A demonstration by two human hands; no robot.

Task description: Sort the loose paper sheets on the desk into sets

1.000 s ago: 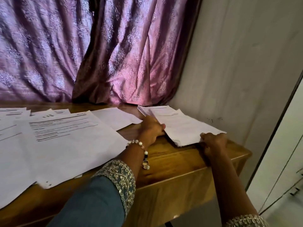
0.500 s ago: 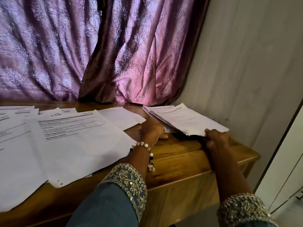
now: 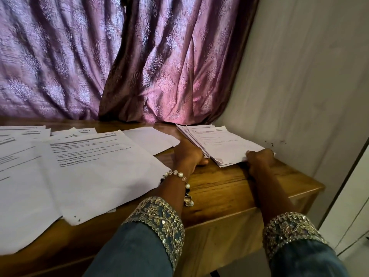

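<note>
A stack of printed white sheets (image 3: 219, 143) lies at the far right end of the wooden desk (image 3: 219, 188), its edges fanned and uneven. My left hand (image 3: 188, 154) presses against the stack's left edge, fingers tucked at the paper. At the near right corner my right hand (image 3: 259, 156) grips the stack. Loose printed sheets (image 3: 95, 166) overlap across the left half of the desk, and a blank sheet (image 3: 151, 138) lies just left of my left hand.
A purple patterned curtain (image 3: 119, 62) hangs behind the desk. A pale wall (image 3: 299, 86) stands close on the right, touching the stack's far side. A white cabinet door (image 3: 355, 196) is at the lower right, beyond the desk's right edge.
The stack was lifted at its near edge half a second ago and now lies lower on the desk, squeezed between both hands. The view has moved closer.
</note>
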